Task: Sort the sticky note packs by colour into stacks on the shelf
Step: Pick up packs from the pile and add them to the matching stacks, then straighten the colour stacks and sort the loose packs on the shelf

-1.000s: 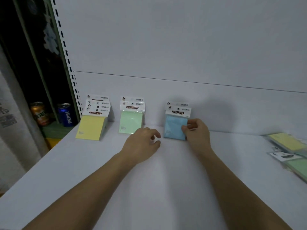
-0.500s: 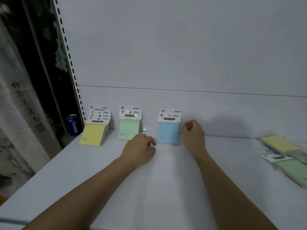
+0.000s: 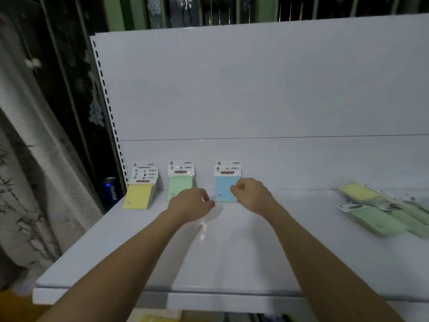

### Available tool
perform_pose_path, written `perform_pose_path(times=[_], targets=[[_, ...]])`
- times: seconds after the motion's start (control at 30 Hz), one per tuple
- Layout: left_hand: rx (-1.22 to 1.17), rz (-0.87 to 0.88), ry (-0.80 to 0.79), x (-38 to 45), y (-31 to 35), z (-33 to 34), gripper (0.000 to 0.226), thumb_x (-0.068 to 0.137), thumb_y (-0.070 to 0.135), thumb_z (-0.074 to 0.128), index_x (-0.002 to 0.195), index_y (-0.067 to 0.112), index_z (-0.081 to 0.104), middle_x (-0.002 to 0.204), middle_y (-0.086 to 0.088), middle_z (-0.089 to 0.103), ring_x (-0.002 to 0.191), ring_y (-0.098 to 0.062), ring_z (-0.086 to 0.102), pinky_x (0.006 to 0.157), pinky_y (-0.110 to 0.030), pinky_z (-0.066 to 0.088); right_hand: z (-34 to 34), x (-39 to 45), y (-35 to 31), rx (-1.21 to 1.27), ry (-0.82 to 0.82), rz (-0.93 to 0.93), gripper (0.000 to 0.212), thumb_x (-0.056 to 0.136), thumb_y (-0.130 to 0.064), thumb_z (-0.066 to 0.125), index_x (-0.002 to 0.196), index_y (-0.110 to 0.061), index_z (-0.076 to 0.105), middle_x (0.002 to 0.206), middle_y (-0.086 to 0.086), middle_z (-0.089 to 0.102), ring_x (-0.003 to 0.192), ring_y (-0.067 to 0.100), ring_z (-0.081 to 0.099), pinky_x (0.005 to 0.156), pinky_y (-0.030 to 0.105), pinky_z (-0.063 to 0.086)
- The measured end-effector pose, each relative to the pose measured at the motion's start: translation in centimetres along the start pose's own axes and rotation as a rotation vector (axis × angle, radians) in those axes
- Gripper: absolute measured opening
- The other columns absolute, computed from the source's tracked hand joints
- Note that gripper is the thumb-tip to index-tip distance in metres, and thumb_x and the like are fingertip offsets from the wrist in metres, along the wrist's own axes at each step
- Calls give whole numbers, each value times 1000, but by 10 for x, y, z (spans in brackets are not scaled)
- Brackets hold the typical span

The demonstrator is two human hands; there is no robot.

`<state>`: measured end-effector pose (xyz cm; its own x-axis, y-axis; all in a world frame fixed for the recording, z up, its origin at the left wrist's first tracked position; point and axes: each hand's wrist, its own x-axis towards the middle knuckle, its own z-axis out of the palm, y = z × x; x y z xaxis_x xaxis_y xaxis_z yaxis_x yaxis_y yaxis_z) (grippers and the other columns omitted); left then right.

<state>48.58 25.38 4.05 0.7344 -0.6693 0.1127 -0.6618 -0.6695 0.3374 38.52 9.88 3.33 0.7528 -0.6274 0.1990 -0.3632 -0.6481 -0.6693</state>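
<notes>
Head view, shelf (image 3: 232, 256): white board carrying every pack.
Yellow stack (image 3: 138, 194): far left, leaning on the back panel, several header cards showing.
Green stack (image 3: 180, 185): just right of the yellow, upright against the panel.
Blue stack (image 3: 224, 187): right of the green, apart from it.
Unsorted packs (image 3: 380, 211): loose heap at the right edge, yellow and green, well apart from the stacks.
Left hand (image 3: 190, 204): fingers loosely curled, holding nothing, in front of the green stack.
Right hand (image 3: 251, 195): fingers curled, nothing gripped; overlaps the blue stack's right edge, contact cannot be told.
Step in hand, judged: blue stack looks set; next reach goes right to the heap.
Doing it well: lift one pack by its edge, match colour, align its header card with those behind.
Hard to make out: heap blurred and cut off at the frame edge, count unclear; no blue visible there; stack depths hidden.
Incidental: Pepsi can (image 3: 111, 191) beyond the shelf's left end.
</notes>
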Motion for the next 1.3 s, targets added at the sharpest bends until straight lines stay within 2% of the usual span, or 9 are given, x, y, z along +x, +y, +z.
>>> perform_pose_path(times=[0.13,0.27,0.43,0.53,0.63,0.77,0.9,1.07,1.3], targets=[[-59,36,-8,-29,8,-13,35,90,48,51,110,24,65,113,2,65,104,-18,59,77,-28,41,-19,-40,-6,-181,-91,-5,28,87,-42,49,73,-18,55,92,3,67,88,26,63,77,35,49],[-75,87,-11,-63,14,-19,34,89,47,51,110,24,65,113,3,64,102,-18,59,83,-30,46,-34,-87,-13,-367,-100,3,31,90,-43,46,66,-22,45,87,0,58,79,22,54,71,31,41],[-26,156,8,-101,24,-22,35,88,51,48,108,26,64,113,5,64,105,-19,58,92,-36,46,-55,-138,-15,-427,-82,26,33,91,-43,47,81,-14,58,87,5,65,80,24,59,68,32,41],[-25,181,31,-119,35,-21,35,88,51,47,108,27,64,113,4,64,107,-20,57,91,-35,45,-70,-158,-10,-430,-51,22,36,93,-42,47,92,-10,63,89,5,66,84,25,61,69,32,43],[-23,193,16,-132,50,-14,35,89,51,46,108,27,64,112,4,65,107,-20,56,88,-34,45,-82,-176,3,-423,-43,25,35,93,-43,46,92,-12,62,85,2,63,82,24,60,67,32,42],[-35,215,-24,-143,77,0,35,89,51,45,108,28,63,109,6,66,105,-19,56,86,-34,45,-101,-195,30,-407,-24,66,32,91,-44,47,91,-15,62,88,0,65,82,22,61,64,30,41],[-76,249,-50,-148,127,19,34,88,52,46,106,28,63,107,8,64,103,-17,57,87,-35,46,-131,-208,67,-404,-28,114,32,91,-46,46,94,-17,61,94,0,66,87,20,62,72,33,47],[-129,268,-48,-143,199,61,32,89,52,47,105,30,63,105,10,64,101,-15,58,82,-31,46,-176,-209,126,-392,-22,133,29,93,-48,45,93,-23,60,97,-4,65,87,17,60,78,35,49],[-236,206,-43,-123,289,117,25,91,50,49,101,31,62,96,11,60,89,-13,57,74,-29,45,-236,-209,208,-305,12,99,25,92,-46,46,87,-26,59,90,-4,66,83,17,61,75,34,50]])
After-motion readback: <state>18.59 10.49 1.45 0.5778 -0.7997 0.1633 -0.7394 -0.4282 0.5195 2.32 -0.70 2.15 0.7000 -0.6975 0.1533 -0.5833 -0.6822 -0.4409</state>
